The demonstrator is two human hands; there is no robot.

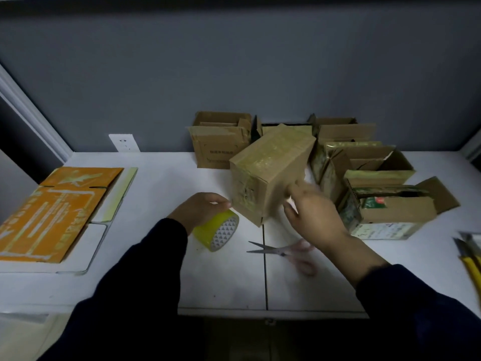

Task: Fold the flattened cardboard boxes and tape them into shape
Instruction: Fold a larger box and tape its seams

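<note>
Well to the left of the taped box (270, 173), a stack of flattened orange boxes (52, 212) is laid flat on the bench (161, 178), probably kept there as stock not yet folded. Just left of the taped box, the tape roll (217, 229) is gripped from above by the left hand (200, 208). Its fingers (221, 203) are curled over the roll's rim, so that tape can be brought straight to a seam. The taped box itself is tipped on its lower edge at the middle of the bench, its top and near corner already covered with tape, apparently so that another face can be reached. In front of it, the scissors (281, 251) are left within reach for cutting. At its right face, the right hand (315, 214) is blurred. Its fingers (295, 190) are spread and fairly straight against the cardboard, seemingly to steady or turn it. Behind and to the right, folded boxes (369, 178) are grouped as finished work, and far right yellow-handled cutters (471, 259) are set aside.
</note>
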